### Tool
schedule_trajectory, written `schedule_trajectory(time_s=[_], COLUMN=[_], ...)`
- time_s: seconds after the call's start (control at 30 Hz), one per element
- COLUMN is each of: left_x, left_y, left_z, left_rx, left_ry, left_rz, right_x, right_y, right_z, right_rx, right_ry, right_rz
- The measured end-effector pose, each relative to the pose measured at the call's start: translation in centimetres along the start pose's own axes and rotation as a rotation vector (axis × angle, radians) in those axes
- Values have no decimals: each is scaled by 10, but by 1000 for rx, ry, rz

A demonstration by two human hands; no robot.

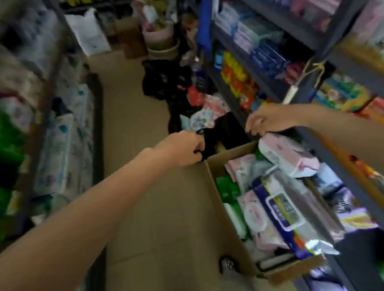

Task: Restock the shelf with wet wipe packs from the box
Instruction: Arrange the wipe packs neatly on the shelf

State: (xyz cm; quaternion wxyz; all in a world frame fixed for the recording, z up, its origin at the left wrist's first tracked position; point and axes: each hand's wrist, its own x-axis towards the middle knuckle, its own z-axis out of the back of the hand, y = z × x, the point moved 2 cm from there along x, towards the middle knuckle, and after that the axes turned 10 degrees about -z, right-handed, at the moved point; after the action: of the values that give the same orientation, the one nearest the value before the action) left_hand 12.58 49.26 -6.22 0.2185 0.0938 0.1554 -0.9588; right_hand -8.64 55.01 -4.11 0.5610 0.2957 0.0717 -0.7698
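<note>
- Left hand point(182, 149) reaches forward over the aisle floor point(144, 198), fingers curled round a dark, blurred thing at the far corner of the box point(224, 204); what it grips cannot be made out.
- Right hand point(267, 120) hangs palm down with fingers loosely spread and holding nothing, just above the far end of a pink-and-white wipe pack point(285, 153).
- That pack lies tilted on top of the heap in the cardboard box, which stands on the floor against the shelf point(347, 175) on the right.
- A blue-and-silver wipe pack point(297, 214) lies nearer the camera on the same heap, with pink and green packs under it.
- Both hands sit at the box's far end, well apart from each other.
- Black bags point(164, 81) lie on the floor beyond.
</note>
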Motion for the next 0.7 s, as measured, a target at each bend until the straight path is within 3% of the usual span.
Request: schedule_trajectory(time_s=[0.23,0.3,0.43,0.7], left_x=[146,167,201,226], left_y=[-31,-27,-6,17], left_z=[-61,-88,-134,-198], left_rx=[-171,-199,-320,-464], left_ry=[121,157,68,79], left_rz=[-12,24,133,268], right_x=[94,118,174,258], right_y=[-139,-152,-161,-171], right_z=[-68,-95,-135,-199], right_rx=[-69,-126,-175,-327], right_ry=[105,172,122,-3], right_rz=[-92,-74,-10,-263])
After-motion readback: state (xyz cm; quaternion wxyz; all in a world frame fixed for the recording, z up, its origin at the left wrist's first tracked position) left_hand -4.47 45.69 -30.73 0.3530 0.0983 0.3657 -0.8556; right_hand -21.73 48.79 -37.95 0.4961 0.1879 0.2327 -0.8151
